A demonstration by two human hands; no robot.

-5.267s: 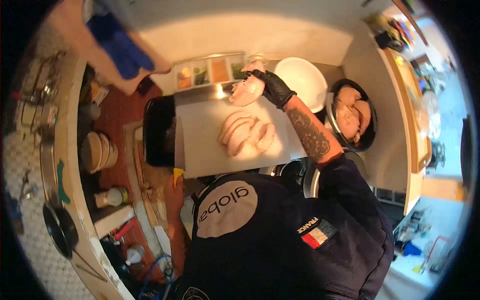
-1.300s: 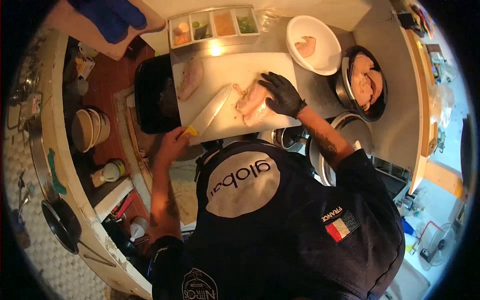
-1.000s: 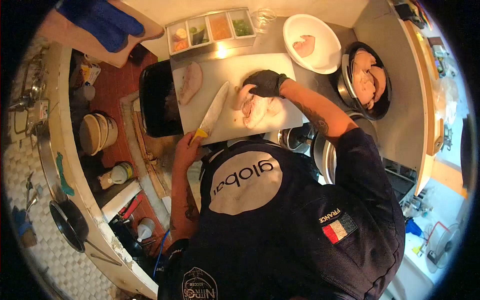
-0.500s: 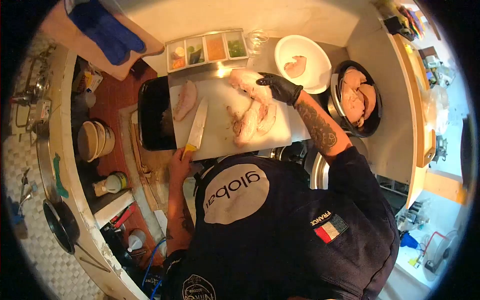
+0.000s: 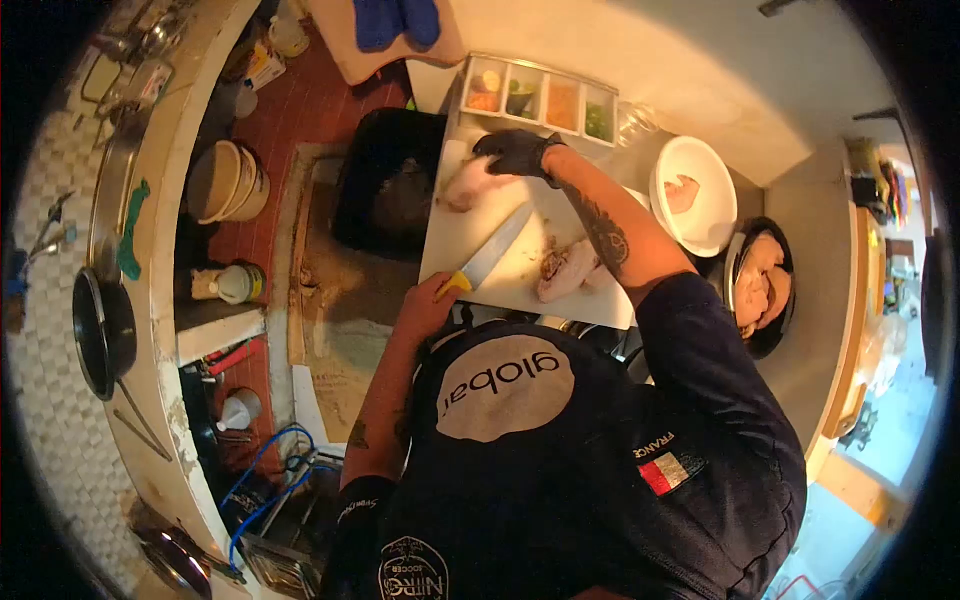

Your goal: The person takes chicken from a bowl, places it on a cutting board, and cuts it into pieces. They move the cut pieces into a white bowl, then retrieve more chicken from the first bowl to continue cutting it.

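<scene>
Chicken breast (image 5: 465, 190): lying on the white cutting board (image 5: 455, 243), toward its far left corner; just below the gloved fingers and a little to their left in view.
Long axis: slanting from lower left to upper right, running in under the glove; that end is being hidden.
Nearer hand: the gloved right hand (image 5: 522, 155), bending over the breast's far side; the left is staying out of it, down at the near edge.
Breast, looks: pale pink, raw, smooth, softly rounded, a pinker patch showing beneath the glove.
Right-hand grip: fingers curling downward; cannot tell whether they are pinching meat or only touching.
Left hand (image 5: 430, 303): bare, closing around the yellow handle of the chef's knife (image 5: 500, 247); blade pointing away and rightward, between the breast and the other chicken pieces (image 5: 570, 272).
Black tub (image 5: 362, 165): sitting just beyond the board's left edge.
White bowl (image 5: 703, 165): standing to the right, holding one piece.
</scene>
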